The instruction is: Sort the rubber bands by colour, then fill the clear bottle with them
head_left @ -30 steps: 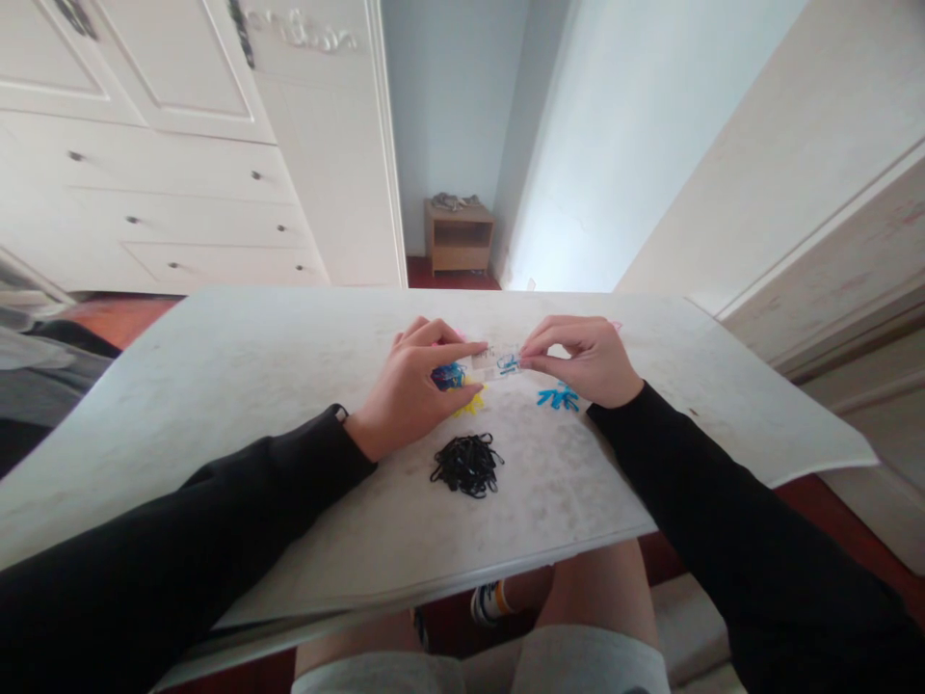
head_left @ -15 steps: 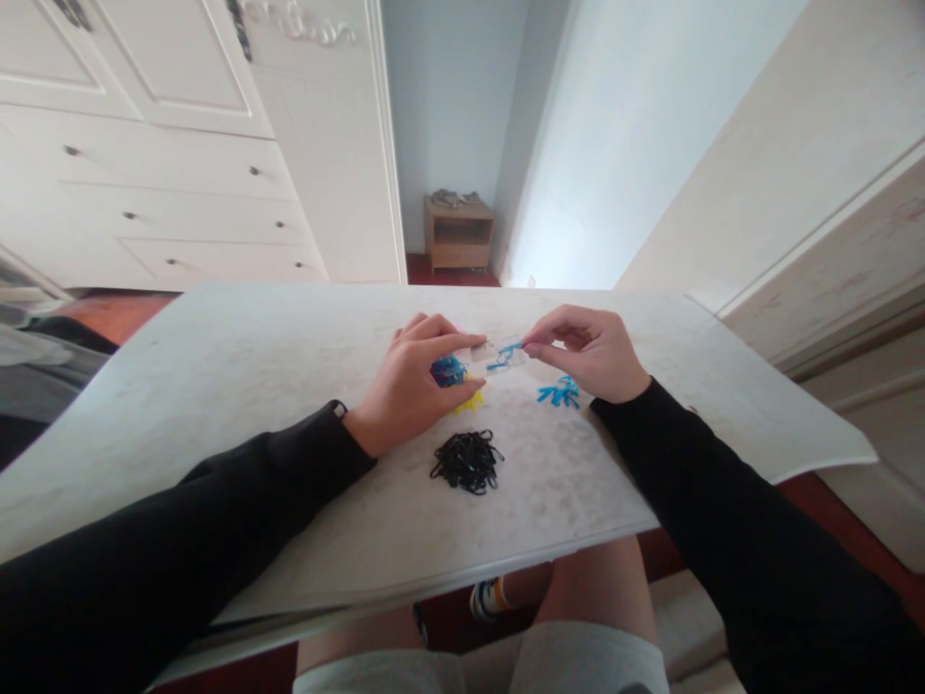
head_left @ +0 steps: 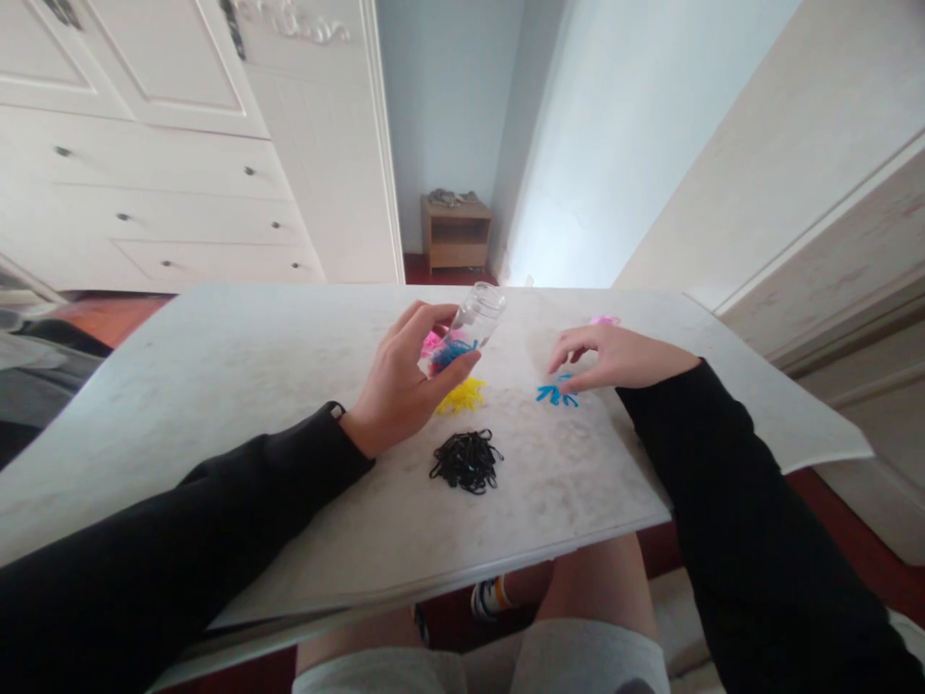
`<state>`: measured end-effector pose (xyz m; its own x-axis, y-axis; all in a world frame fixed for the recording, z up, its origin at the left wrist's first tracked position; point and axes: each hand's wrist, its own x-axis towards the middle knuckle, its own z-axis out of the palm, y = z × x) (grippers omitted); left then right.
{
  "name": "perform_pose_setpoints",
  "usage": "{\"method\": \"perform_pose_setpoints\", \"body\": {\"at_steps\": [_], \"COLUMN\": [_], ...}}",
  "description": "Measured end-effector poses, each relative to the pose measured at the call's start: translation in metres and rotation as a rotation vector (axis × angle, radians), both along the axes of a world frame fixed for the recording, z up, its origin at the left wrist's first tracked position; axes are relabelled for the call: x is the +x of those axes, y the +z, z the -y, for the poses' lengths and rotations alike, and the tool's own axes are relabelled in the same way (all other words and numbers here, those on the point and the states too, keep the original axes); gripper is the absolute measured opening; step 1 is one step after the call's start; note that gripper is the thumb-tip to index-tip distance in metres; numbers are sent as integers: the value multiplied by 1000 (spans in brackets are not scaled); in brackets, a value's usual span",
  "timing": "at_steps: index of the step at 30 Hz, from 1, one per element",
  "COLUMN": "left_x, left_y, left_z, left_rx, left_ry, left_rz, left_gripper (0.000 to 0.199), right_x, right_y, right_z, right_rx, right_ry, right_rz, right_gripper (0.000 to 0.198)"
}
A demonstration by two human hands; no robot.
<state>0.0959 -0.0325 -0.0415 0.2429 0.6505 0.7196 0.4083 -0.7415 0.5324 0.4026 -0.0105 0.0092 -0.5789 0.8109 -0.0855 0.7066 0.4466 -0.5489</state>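
Observation:
My left hand (head_left: 410, 379) is wrapped round a clear jar (head_left: 478, 318), tilted with its uncapped mouth up and to the right. Blue rubber bands (head_left: 457, 353) lie in the lower part of the jar. Over a small pile of blue rubber bands (head_left: 555, 393) on the table hovers my right hand (head_left: 603, 357), fingers apart and curved downward, with nothing visible in them. Yellow rubber bands (head_left: 462, 394) lie just below the jar, and a heap of black rubber bands (head_left: 467, 461) sits closer to me. Pink bands (head_left: 432, 343) show partly behind my left hand.
The white table (head_left: 289, 337) has its near edge over my legs. More pink bands (head_left: 605, 320) lie beyond my right hand. A white cabinet (head_left: 180, 193) stands at the far left, and a small wooden nightstand (head_left: 458, 236) is past the table.
My right hand has let go of the blue bands at the jar and moved right, over the blue pile. The jar has tipped more upright in my left hand.

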Motion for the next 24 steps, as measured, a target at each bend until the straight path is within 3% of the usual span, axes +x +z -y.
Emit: {"method": "perform_pose_setpoints", "body": {"at_steps": [4,14,24], "left_x": [0,0,0], "left_y": [0,1,0], "left_z": [0,2,1], "left_rx": [4,-4,-9], "left_ry": [-6,5,11], "left_rz": [-11,-45,-57], "left_gripper": [28,27,28], "right_x": [5,2,-7], "right_y": [-8,-24,-17], "right_z": [-5,-9,-4], "right_rx": [-94,-89,85], "right_ry": [40,168,-31], "right_rz": [55,-20,-161], "right_gripper": [41,18,10]}}
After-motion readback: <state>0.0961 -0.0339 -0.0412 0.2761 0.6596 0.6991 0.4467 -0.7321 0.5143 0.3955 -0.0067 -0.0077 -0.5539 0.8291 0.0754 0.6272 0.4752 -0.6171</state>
